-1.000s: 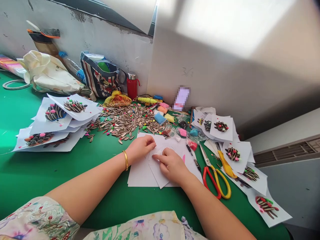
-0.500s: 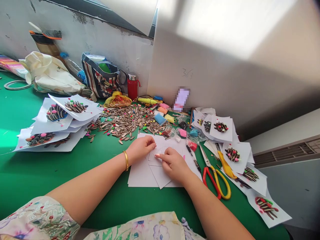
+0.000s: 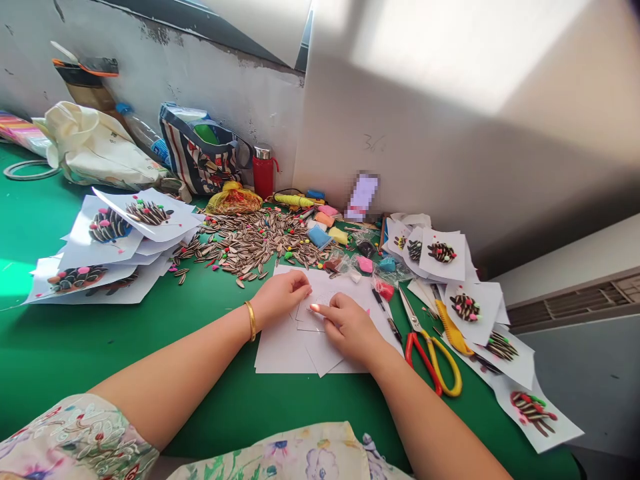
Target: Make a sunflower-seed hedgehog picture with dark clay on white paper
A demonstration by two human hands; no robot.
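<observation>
White sheets (image 3: 277, 353) lie on the near tabletop (image 3: 225, 393), left of the scissors (image 3: 425, 340). The left grip (image 3: 283, 297) is at the small sheet's (image 3: 305, 322) left edge, the right grip (image 3: 353, 333) over its right, forefinger (image 3: 326, 311) extended — whether either grasps it, I cannot tell.

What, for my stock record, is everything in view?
Table: one, green, foreground
Wall: one, whitish, background
Sheets: several, white, centre
Cards: many, white, both sides
Seeds: uncountable, striped, beyond sheets
Lumps: several, multicoloured, beside seeds
Scissors: one, red and yellow, right
Pen: one, black, by scissors
Slim tool: one, yellow, right
Striped bag: one, multicoloured, back
Cloth bag: one, cream, left
Bottle: one, clear, between bags
Flask: one, red, back
Net bag: one, yellow, by flask
Container: one, brown, left
Ring: one, grey, left
Pixelated object: one, lilac, back
Vent: one, brown, right
Bracelet: one, gold, left wrist
Clothing: count unclear, floral, bottom
Left hand: one, bare, on sheets
Right hand: one, bare, over sheets
</observation>
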